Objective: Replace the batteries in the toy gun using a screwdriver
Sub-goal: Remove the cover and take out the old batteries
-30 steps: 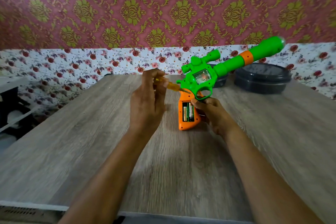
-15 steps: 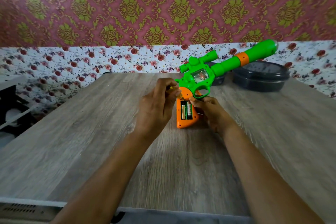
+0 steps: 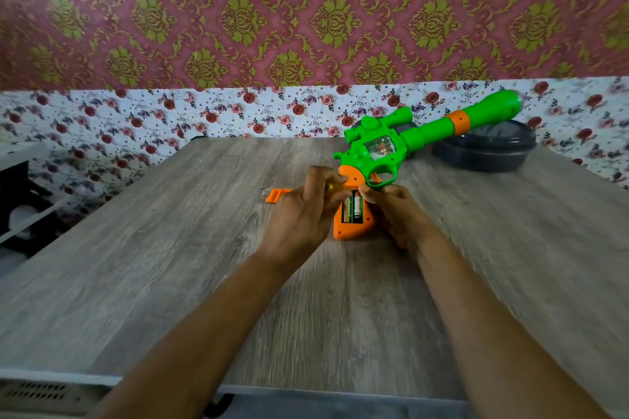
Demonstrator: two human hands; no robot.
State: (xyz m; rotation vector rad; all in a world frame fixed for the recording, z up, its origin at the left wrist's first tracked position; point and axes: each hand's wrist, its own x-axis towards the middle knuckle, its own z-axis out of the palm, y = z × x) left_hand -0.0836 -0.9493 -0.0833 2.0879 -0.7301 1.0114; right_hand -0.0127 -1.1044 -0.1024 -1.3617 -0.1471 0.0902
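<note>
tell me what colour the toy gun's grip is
Orange: the grip contrasts with the green barrel. The head view, the only one, shows it clearly.

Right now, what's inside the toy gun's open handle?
Two batteries side by side in the toy gun handle. Their top ends are covered by the left hand and right hand.

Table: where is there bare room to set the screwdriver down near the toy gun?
Bare wood: the left half of the table, left of the orange cover, and the right side, nearer than the dark round container. Crowded: the middle, around the toy gun, left hand and right hand.
</note>
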